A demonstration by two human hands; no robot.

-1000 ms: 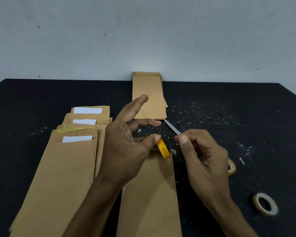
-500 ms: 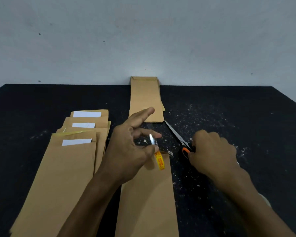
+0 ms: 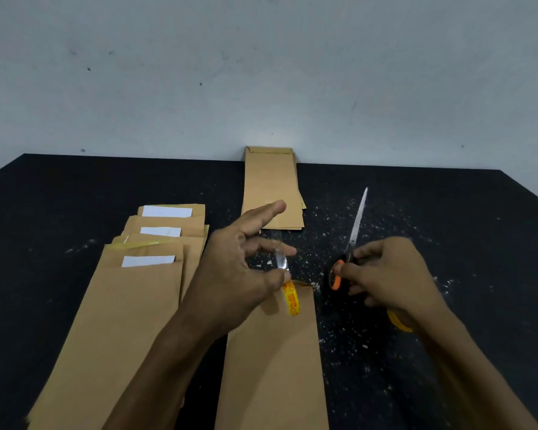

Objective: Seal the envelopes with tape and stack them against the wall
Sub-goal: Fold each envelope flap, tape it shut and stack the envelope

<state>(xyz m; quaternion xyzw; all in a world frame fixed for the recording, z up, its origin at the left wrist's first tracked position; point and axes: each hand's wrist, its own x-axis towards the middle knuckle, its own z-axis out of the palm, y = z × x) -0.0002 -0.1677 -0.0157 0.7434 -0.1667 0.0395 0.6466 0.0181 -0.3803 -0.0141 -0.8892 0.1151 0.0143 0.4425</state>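
tape roll (image 3: pixel 291 298) under l. fingers (image 3: pixel 274 279)

Black table (image 3: pixel 75 197), far edge butted against the wall (image 3: pixel 261 72), top flecked with white specks, densest right of centre. Directly on it: brown envelope stack (image 3: pixel 272 187) at the middle of the far edge, touching the wall; fanned pile of open envelopes (image 3: pixel 121 305) on the left half, white strips showing; single envelope (image 3: pixel 274 367) at the middle of the near edge.
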